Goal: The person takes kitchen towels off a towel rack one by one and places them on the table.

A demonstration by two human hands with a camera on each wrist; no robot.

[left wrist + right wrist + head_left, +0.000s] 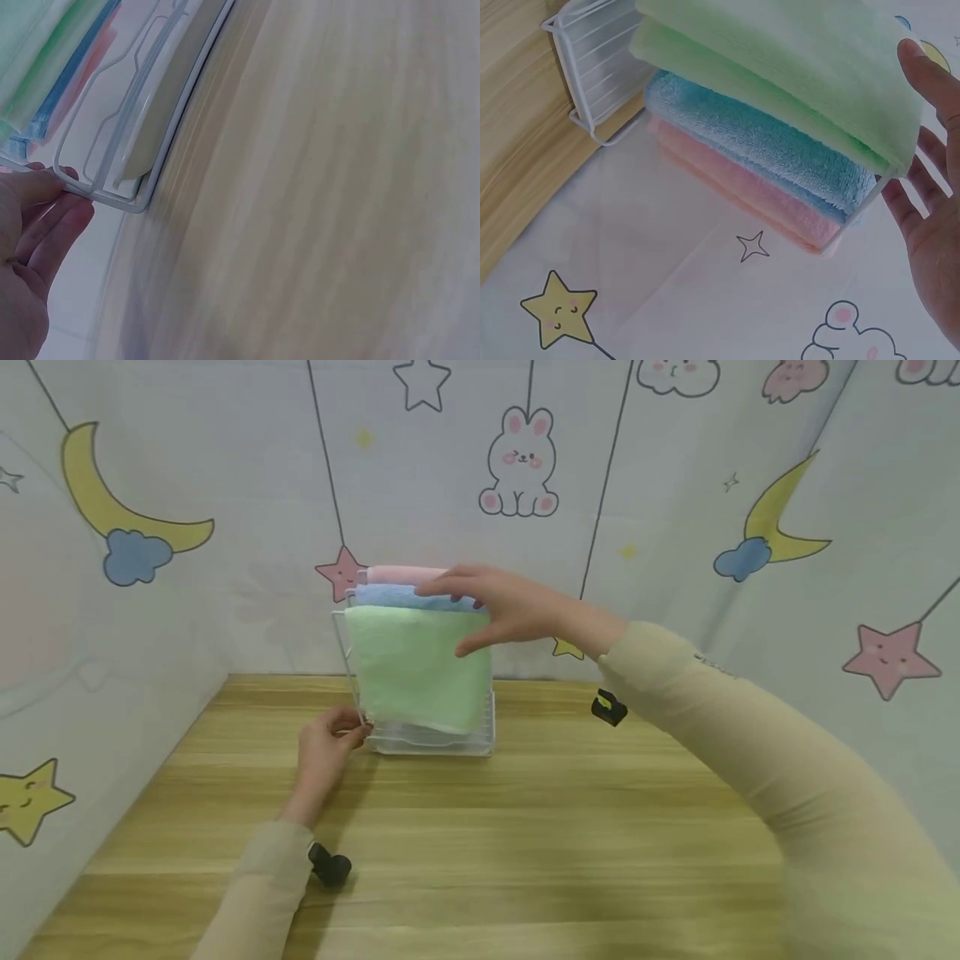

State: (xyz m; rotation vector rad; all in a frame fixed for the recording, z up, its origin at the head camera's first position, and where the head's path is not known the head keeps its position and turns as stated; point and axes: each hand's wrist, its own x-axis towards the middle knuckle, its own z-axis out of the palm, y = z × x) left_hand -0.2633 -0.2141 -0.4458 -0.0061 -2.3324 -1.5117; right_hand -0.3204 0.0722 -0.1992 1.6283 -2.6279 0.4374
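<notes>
Your left hand (pixel 326 756) pinches the white wire rack (pixel 431 753) at its lower left corner; the fingers of your right hand (pixel 517 607) are apart near the rack's top right, and I cannot tell whether they touch. The green cloth (pixel 420 668) hangs at the rack's front, with the blue cloth (pixel 390 597) and pink cloth (pixel 408 575) behind it. The cloths look light and soft; best hold their folded top edges. The rack seems light but stiff: grip its frame low.
</notes>
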